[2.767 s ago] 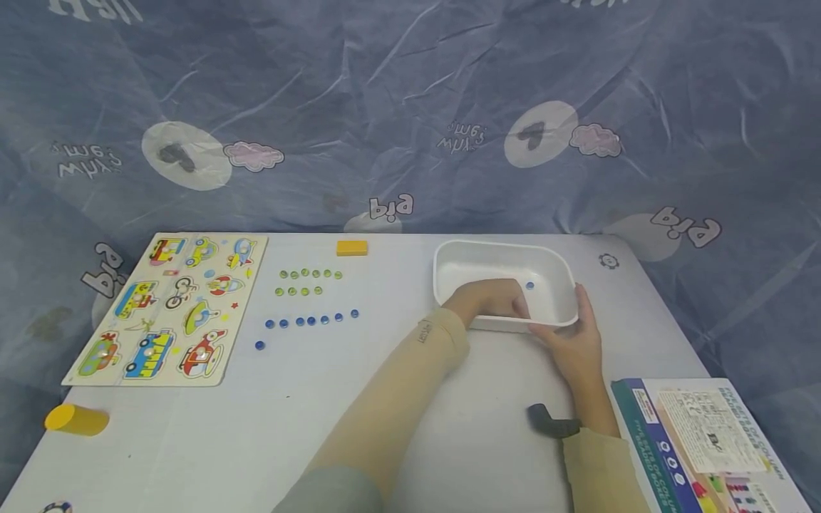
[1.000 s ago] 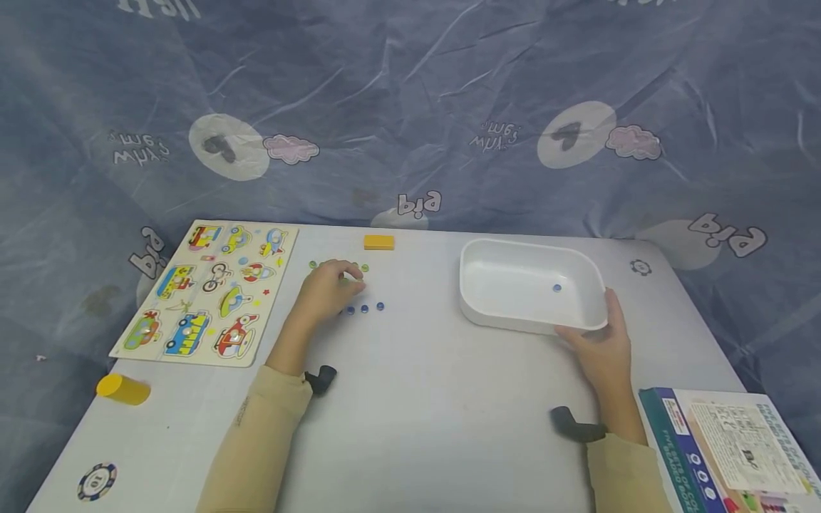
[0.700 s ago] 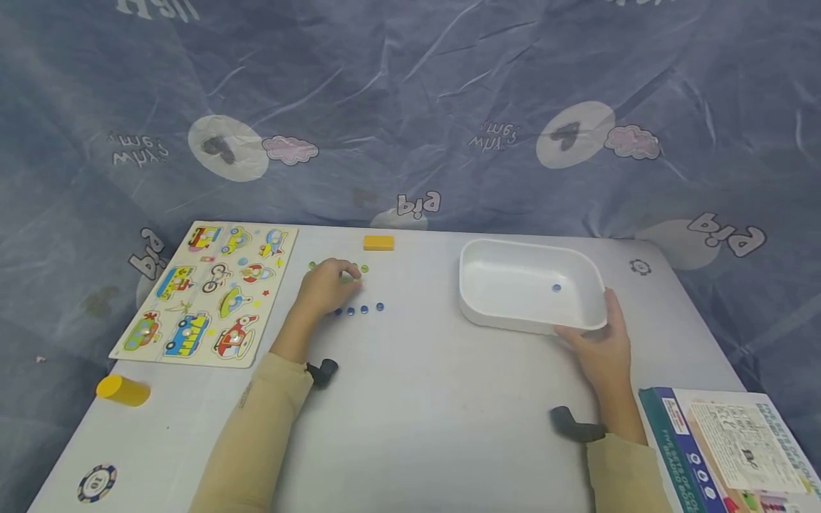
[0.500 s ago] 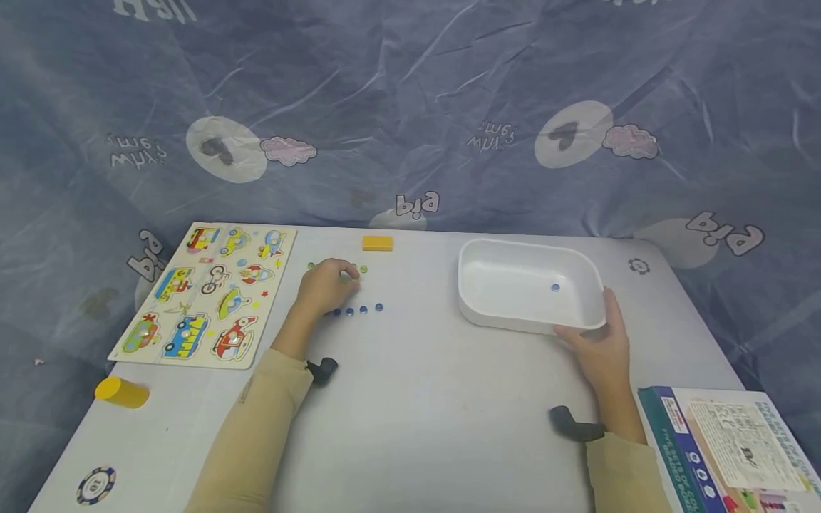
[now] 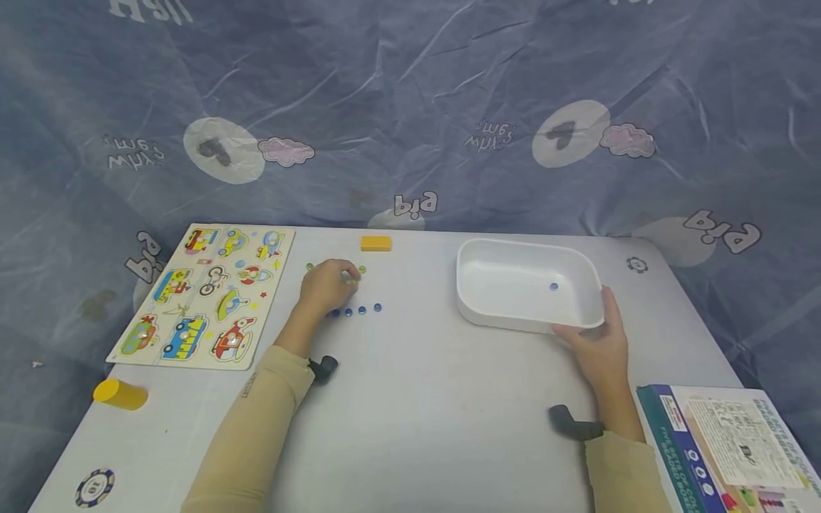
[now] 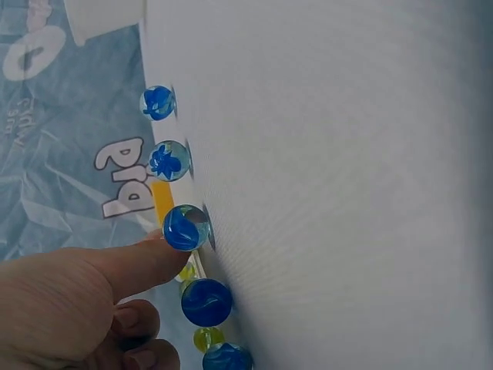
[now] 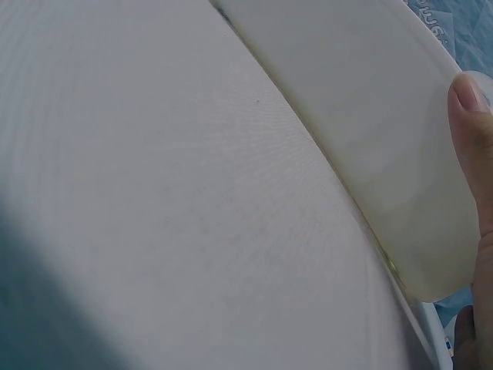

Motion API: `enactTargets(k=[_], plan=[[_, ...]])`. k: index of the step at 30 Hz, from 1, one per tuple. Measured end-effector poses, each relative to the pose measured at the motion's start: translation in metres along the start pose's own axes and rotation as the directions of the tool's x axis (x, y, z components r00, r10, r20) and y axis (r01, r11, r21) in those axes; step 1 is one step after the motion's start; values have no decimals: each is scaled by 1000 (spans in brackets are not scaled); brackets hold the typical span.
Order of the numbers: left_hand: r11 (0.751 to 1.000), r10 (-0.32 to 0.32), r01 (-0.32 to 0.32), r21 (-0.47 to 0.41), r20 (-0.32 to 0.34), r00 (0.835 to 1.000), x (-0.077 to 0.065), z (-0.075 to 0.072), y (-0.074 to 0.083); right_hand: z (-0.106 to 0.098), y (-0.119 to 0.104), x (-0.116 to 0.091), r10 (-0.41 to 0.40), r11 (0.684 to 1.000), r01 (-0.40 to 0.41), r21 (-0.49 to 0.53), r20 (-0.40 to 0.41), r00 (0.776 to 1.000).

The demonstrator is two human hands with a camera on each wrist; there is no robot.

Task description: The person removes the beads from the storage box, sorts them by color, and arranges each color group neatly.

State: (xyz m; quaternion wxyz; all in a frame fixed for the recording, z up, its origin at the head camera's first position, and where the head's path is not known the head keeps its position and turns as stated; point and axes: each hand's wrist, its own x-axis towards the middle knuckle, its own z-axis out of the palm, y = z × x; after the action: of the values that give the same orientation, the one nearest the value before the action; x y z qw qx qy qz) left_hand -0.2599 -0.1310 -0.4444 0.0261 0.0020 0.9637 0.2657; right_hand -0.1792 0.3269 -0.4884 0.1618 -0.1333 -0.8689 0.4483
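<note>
My left hand (image 5: 323, 287) is over the rows of small glass marbles, thumb and forefinger tips curled together at a green marble (image 6: 186, 273), which they partly hide. Its other fingers fold under the palm. Nearer me runs a row of blue marbles (image 5: 362, 310), partly covered by the hand; the left wrist view shows several beside the thumb. Another green marble (image 5: 362, 269) shows past the forefinger. My right hand (image 5: 599, 349) grips the near right corner of a white plastic tub (image 5: 503, 318), thumb on the front wall. One blue marble (image 5: 554, 286) lies in the tub.
A wooden vehicle puzzle board (image 5: 176, 303) lies at the left, with a yellow cylinder (image 5: 120, 394) and poker chip (image 5: 95, 487) nearer. A yellow block (image 5: 375, 244) is at the back. A boxed set (image 5: 718, 442) occupies the right front; a patterned cloth (image 5: 359, 142) hangs behind.
My left hand has moved from inside the tub leftward to the marbles. Over the last second its thumb and forefinger drew slightly closer together. My right hand kept its grip on the tub.
</note>
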Motion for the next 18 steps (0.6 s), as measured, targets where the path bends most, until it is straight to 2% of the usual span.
enactTargets(k=[14,18], plan=[[1000,-5,5,-13,-8,1000,-3,-1,7,-1,-1,0,-11,1000,11,12,0,1000],[997,42,-43,-57,-27,999,-9,-5,19,0,-2,0,-1,1000,1,8,-2,1000]])
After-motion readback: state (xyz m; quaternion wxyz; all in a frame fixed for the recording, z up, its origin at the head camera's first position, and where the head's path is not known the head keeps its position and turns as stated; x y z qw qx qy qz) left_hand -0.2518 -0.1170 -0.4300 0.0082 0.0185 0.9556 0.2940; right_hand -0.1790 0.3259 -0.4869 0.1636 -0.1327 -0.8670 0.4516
